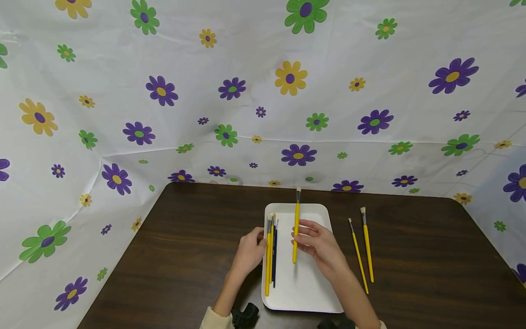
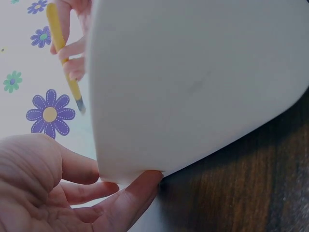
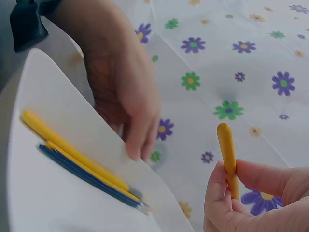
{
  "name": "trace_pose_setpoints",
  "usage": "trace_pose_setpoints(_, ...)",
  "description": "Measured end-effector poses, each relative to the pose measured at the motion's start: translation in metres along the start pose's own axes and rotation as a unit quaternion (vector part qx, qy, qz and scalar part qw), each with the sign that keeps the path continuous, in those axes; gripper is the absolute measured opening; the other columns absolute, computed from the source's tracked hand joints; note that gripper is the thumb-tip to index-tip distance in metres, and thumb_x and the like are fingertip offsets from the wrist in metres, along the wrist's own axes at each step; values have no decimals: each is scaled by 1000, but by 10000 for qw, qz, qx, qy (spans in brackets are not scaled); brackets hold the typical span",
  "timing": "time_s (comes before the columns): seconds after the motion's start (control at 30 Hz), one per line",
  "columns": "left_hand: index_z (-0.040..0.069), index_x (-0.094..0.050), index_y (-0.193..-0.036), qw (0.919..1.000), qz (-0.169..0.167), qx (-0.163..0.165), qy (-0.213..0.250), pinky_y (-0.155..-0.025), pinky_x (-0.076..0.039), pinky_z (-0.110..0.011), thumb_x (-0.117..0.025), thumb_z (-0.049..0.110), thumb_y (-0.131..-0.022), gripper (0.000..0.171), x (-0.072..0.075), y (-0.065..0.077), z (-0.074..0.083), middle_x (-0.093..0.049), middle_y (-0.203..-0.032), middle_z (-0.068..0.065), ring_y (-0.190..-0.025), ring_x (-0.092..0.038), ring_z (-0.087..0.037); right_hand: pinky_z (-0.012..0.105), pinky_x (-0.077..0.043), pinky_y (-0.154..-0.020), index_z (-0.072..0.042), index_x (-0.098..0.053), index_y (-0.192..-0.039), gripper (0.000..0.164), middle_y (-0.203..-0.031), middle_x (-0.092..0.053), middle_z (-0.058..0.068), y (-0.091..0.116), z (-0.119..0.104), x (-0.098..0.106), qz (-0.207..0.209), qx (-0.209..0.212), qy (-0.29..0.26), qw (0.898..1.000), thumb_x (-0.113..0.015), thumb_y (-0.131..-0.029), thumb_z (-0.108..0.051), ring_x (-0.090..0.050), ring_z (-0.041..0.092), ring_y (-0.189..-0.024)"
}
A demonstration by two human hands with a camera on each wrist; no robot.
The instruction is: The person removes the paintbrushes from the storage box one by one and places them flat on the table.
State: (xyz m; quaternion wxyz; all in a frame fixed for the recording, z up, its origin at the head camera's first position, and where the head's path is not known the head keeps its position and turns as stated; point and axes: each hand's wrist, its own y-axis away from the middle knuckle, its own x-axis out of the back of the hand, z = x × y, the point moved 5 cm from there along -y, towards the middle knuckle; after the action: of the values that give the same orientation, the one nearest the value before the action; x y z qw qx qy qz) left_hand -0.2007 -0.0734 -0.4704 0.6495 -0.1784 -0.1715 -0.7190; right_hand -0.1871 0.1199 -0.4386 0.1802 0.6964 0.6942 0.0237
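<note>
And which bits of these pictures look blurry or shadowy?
Right wrist view: the left hand is blurred, the brushes in the tray soft, the held brush crisper; left wrist view: the table darkens in shadow along the tray's edge; head view: mostly sharp and evenly lit.

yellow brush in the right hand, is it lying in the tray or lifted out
Lifted out: the right hand holds the yellow brush clear of the white tray in the right wrist view.
</note>
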Motion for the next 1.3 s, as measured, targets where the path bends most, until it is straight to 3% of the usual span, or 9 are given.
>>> trace_pose_setpoints(0.5,-8,-59,-134,10000,-31,3,16,-53,-56,-32,-58,4,-102,34,0,0,0,-67,-108,-21,-71,-64,-20,27,-58,-88,10,-38,-149,54,-112,-72,4,-5,-21,54,-239,184,-126,9995,-60,-100,5,-73,13,-100)
trace_pose_setpoints(0.6,-8,-59,-134,10000,-37,26,5,-53,-56,-31,-59,4,-103,34,0,0,0,-67,-108,-21,-70,-64,-20,25,-58,-86,8,-44,-144,46,-105,-72,-1,-5,-25,69,-272,337,-270,9987,-58,-100,7,-74,11,-96)
trace_pose_setpoints(0.8,-8,-59,-134,10000,-5,-8,2,-53,-56,-31,-59,4,-103,34,0,0,-1,-67,-108,-22,-70,-64,-20,24,-59,-83,-4,-59,-128,30,-102,-73,1,-6,-30,97,-277,592,-463,9968,-57,-101,9,-75,14,-94)
trace_pose_setpoints(1.0,-8,-59,-134,10000,-12,-19,24,-53,-56,-31,-59,5,-103,34,1,0,-2,-67,-106,-21,-70,-64,-19,23,-58,-84,7,-42,-143,44,-101,-73,-4,-7,-29,121,-75,495,-22,9987,-58,-102,5,-74,11,-96)
trace_pose_setpoints(1.17,-8,-59,-134,10000,-26,-12,80,-52,-56,-32,-59,4,-103,34,1,1,-1,-67,-107,-21,-69,-64,-20,22,-58,-83,2,-46,-140,42,-98,-73,-6,-6,-27,139,183,312,164,9992,-62,-101,1,-75,10,-91)
trace_pose_setpoints(1.3,-8,-59,-135,10000,-38,14,71,-53,-56,-31,-59,5,-103,34,0,1,-1,-67,-108,-22,-70,-65,-20,21,-58,-82,8,-37,-149,55,-98,-71,-9,-7,-23,150,317,155,470,9983,-63,-101,-2,-73,7,-89)
